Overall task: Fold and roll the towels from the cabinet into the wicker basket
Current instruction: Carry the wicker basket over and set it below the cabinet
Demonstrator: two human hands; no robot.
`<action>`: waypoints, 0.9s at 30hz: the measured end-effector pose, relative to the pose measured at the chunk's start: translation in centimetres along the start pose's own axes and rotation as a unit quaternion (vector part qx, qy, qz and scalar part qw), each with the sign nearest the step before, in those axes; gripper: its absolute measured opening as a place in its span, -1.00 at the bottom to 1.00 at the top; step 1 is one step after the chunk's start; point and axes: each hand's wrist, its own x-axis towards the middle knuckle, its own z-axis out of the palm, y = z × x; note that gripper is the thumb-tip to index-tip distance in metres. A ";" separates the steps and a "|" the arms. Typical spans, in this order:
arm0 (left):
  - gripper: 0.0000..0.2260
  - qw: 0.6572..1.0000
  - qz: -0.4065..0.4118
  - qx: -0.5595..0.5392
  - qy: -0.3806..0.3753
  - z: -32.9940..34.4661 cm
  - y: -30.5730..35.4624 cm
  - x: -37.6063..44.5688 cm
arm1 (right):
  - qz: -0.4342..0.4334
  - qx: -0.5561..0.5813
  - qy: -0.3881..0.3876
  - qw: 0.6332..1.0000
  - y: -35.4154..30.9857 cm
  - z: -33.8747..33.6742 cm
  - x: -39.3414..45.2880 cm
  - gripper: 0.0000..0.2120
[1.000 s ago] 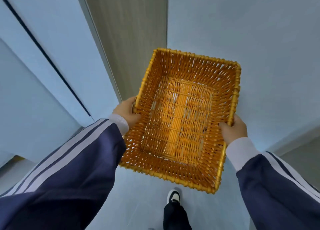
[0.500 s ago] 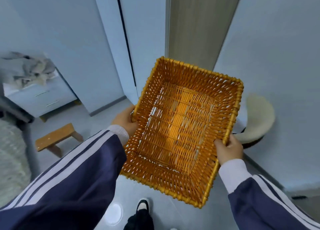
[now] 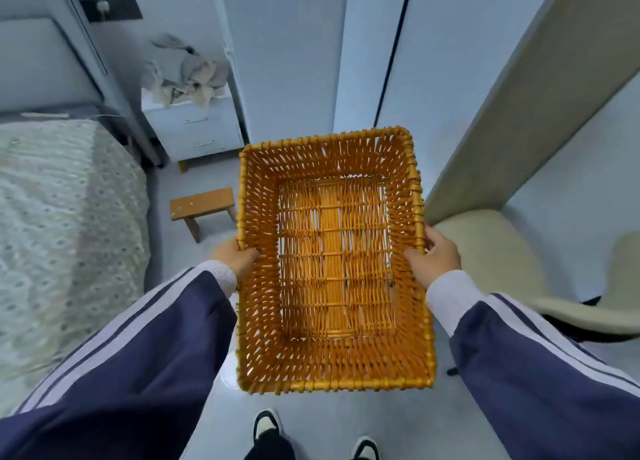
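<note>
Basket (image 3: pixel 332 383) held off floor; left hand (image 3: pixel 234 258) & right hand (image 3: pixel 434 257) grip side rims; fingertips hidden.

Bed (image 3: pixel 62 224), stool (image 3: pixel 202 205), pale floor (image 3: pixel 207 175)

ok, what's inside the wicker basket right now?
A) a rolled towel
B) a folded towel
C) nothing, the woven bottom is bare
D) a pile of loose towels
C: the wicker basket, held at its long rims by the left hand and the right hand, shows only its bare woven bottom; the heap of crumpled cloth lies on the white drawer cabinet across the room.
</note>
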 end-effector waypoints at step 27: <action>-0.85 0.910 -0.250 -0.323 0.072 -19.3 -6.1 21.7 | 0.149 -0.007 -0.080 0.986 -17.2 33.9 11.5 -0.48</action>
